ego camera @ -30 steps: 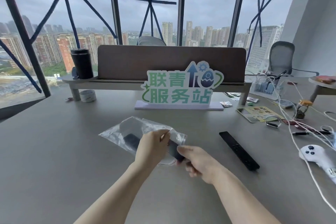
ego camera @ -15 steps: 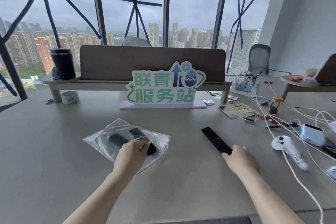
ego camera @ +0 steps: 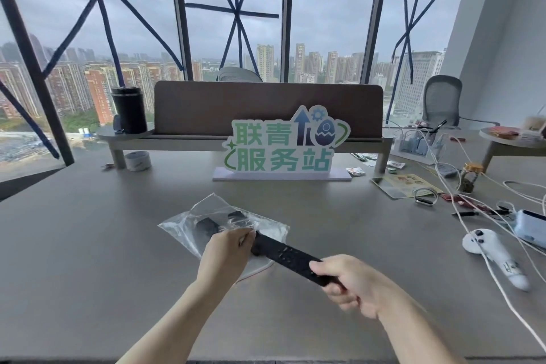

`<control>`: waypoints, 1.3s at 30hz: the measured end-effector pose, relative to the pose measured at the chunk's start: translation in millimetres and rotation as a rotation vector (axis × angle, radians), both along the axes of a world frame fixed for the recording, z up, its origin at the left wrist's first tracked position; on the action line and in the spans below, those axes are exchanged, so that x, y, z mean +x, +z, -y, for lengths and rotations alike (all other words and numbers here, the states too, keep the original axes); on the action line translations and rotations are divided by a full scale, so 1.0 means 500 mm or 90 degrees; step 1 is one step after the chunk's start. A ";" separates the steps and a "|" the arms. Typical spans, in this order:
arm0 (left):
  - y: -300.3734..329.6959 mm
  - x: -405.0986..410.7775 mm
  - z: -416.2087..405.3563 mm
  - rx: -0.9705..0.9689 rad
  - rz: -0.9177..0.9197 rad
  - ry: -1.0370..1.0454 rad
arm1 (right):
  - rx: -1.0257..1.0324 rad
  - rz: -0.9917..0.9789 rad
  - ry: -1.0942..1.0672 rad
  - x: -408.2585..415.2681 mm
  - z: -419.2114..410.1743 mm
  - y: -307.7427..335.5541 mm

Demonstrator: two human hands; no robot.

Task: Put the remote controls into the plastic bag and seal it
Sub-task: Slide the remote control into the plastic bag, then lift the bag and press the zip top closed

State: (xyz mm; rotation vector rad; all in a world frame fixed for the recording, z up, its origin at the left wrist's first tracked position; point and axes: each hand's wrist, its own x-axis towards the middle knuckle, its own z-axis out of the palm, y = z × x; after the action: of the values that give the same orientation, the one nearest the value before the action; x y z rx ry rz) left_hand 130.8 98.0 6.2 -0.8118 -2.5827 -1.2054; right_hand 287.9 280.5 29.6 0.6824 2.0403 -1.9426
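Big green sign (ego camera: 285, 147) sits mid-desk. Left of it there's a black canister (ego camera: 128, 111) on the shelf and a tape roll (ego camera: 137, 160) underneath. Right of it: white controller (ego camera: 494, 254), tangled cables (ego camera: 461, 186), little jar (ego camera: 469, 178), mesh chair (ego camera: 441, 102).

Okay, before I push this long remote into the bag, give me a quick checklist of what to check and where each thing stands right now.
1. Bag mouth held open: ok. The left hand pinches the edge of the plastic bag at its opening.
2. Firm hold on the remote: ok. The right hand grips the near end of the long remote.
3. Remote aimed at the opening: ok. Its far end sits at the bag mouth beside the left hand.
4. Room inside: cannot tell. Two smaller remotes already lie in the bag.
5. Bag resting flat on the table: ok.
6. Seal strip clear: cannot tell, the left hand covers it.
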 end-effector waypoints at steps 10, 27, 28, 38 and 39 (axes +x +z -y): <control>-0.031 -0.020 0.054 -0.071 -0.007 -0.026 | 0.289 -0.167 -0.308 -0.149 0.053 -0.102; 0.116 -0.056 0.124 -0.012 0.154 0.051 | 0.287 -0.258 -0.230 -0.212 0.048 0.049; 0.174 -0.062 0.115 0.101 0.170 0.033 | 0.183 -0.300 -0.254 -0.202 0.037 0.107; 0.409 -0.068 0.102 0.346 0.133 -0.037 | 0.124 -0.475 -0.209 -0.106 0.038 0.368; 0.404 -0.065 0.102 0.338 0.154 -0.065 | 0.171 -0.459 -0.212 -0.099 0.034 0.368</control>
State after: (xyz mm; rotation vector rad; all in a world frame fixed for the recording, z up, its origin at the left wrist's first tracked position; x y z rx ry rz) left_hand 98.1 47.0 207.9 -0.7173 -2.2203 -2.0056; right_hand 238.5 263.4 213.8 0.4200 2.7993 -2.3716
